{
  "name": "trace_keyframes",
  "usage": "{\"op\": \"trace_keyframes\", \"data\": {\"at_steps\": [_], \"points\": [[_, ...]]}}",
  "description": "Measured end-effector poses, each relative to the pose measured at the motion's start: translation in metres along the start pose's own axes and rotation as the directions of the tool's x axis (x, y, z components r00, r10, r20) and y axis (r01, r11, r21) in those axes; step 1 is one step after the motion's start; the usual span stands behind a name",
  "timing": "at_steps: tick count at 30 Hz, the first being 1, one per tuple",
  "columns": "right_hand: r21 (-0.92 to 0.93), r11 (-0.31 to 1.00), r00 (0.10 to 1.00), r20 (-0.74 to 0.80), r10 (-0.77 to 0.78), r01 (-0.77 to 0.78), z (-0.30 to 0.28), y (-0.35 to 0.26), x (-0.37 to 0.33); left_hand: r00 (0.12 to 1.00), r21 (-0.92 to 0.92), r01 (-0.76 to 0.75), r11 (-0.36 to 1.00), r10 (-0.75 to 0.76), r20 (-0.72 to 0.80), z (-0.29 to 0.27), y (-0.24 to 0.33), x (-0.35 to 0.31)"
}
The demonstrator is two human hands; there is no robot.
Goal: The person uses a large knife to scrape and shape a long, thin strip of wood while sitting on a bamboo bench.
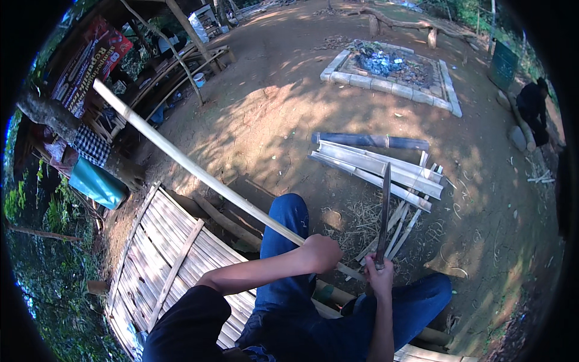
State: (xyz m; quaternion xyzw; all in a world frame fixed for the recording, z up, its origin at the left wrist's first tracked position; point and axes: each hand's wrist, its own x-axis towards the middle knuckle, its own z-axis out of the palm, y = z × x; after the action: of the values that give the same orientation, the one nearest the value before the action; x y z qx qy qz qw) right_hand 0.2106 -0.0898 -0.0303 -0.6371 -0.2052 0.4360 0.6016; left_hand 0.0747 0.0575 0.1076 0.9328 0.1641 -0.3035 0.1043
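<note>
My left hand [321, 253] is closed round a long, pale bamboo strip [199, 172] near its lower end. From there the strip slants up and away to the far left, and a short end pokes out to the right of the fist. In my right hand [379, 276] is the handle of a machete [385, 211], its long dark blade pointing up and away from me. The blade stands apart from the strip. Below both hands are my bent knees in blue jeans.
Split bamboo halves [380, 169] and a dark bamboo pole [374, 141] lie on the ground ahead, with shavings [356, 226] nearer me. A slatted bamboo platform [175, 259] is at left. Farther off are a brick-edged fire pit [392, 87] and, at right, a crouching person [532, 111].
</note>
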Motion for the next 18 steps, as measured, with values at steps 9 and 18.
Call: {"op": "trace_keyframes", "data": {"at_steps": [9, 18], "points": [[-0.148, 0.988, 0.946, 0.323, 0.018, 0.032, 0.029, 0.003, -0.006, 0.991, 0.226, -0.095, 0.969, 0.114, -0.076, -0.014, -0.011, 0.023], [0.180, 0.955, 0.938, 0.301, 0.173, -0.234, 0.025, 0.010, 0.002, 0.834, 0.070, -0.014, 0.997, 0.051, -0.549, 0.024, -0.026, 0.036]]}}
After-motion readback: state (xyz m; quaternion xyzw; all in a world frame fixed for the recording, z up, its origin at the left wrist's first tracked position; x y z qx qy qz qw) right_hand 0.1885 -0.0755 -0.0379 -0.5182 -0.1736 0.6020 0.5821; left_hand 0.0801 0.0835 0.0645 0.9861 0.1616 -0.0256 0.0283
